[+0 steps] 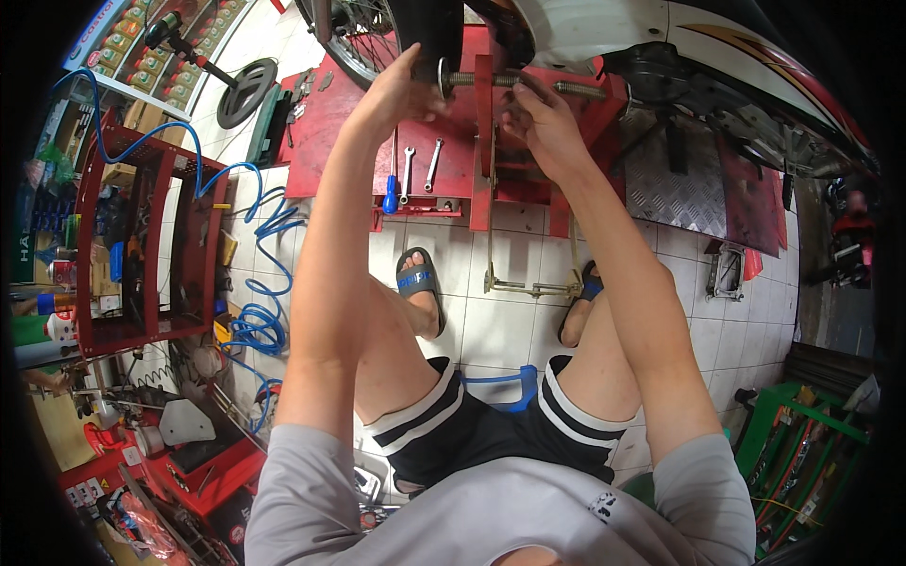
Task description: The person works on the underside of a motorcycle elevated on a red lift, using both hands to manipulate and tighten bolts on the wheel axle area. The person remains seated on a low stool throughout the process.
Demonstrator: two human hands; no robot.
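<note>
A red steel clamp [484,141] stands at the end of a red lift table [326,151], with a threaded screw [472,80] running crosswise through it. The screw's round end plate [443,78] faces a motorbike's front tyre [436,38]. My right hand [547,118] curls over the screw on the clamp's right side; its fingertips are partly hidden. Left of the end plate, my left hand [394,94] has its fingers apart beside the tyre, slightly blurred, holding nothing. Nearer me lie a blue-handled screwdriver [391,193] and two wrenches [408,174], [433,165].
A thin metal linkage [528,288] hangs below the clamp, between my feet. To the left stands a red shelf cart [151,236], with a coiled blue hose [255,321] on the tiled floor. Motorbike bodywork [613,28] fills the far right; a green rack [802,453] is at lower right.
</note>
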